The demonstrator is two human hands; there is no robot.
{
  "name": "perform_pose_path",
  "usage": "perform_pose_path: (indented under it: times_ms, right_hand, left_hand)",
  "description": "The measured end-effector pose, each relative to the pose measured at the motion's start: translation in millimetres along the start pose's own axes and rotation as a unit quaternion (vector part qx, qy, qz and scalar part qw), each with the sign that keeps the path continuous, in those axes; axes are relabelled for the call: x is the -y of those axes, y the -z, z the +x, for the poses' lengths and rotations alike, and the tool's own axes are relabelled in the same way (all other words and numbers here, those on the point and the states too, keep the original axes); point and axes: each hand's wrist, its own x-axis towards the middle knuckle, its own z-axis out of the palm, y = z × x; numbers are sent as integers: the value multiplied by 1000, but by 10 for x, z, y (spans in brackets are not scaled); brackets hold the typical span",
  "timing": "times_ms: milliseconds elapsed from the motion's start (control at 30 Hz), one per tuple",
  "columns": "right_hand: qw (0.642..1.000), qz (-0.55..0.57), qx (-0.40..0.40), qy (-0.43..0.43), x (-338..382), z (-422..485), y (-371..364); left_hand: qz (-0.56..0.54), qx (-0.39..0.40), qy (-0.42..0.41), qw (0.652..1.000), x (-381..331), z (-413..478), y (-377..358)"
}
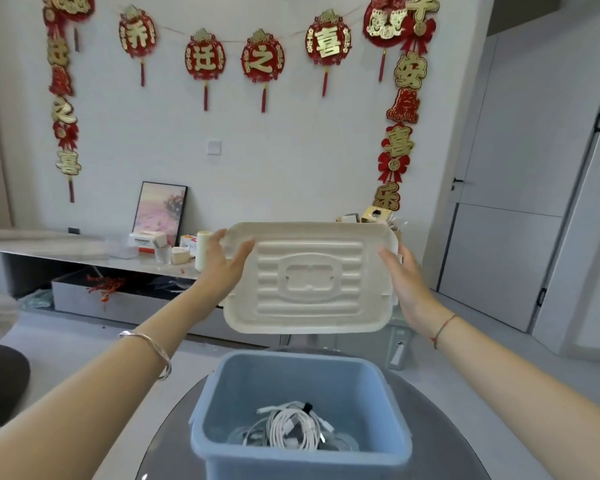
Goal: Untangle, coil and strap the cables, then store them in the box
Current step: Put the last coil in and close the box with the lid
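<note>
A blue plastic box [388, 407] stands on a round dark table at the bottom centre. Inside it lie coiled white cables [291, 426], one bound with a black strap. Above and beyond the box, a cream ribbed lid [309, 277] is held up in the air, tilted towards me. My left hand [227, 263] grips its left edge, thumb on the front face. My right hand [400, 275] holds its right edge, with the fingers mostly straight along the side.
The round dark table [177, 427] carries the box. Behind the lid runs a long low shelf [84, 254] with a cup, small boxes and a framed picture. Red hanging decorations cover the wall. A white door [510, 202] is at the right.
</note>
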Motion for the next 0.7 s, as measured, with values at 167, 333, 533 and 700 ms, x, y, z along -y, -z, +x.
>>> perform_pose_path:
  times_ms: [167, 333, 533, 700]
  right_hand:
    - [999, 27, -33, 26, -13, -520, 24]
    - [996, 77, -31, 12, -176, -850, 175]
    - [996, 89, -5, -7, -439, -1055, 270]
    - [996, 92, -1, -21, -736, -1201, 254]
  left_hand:
    - [-33, -18, -11, 999, -223, -478, 86]
    - [-80, 26, 17, 996, -165, -794, 73]
    - [-126, 4, 49, 991, 87, -1044, 120]
    - [-143, 10, 61, 988, 353, -1294, 112]
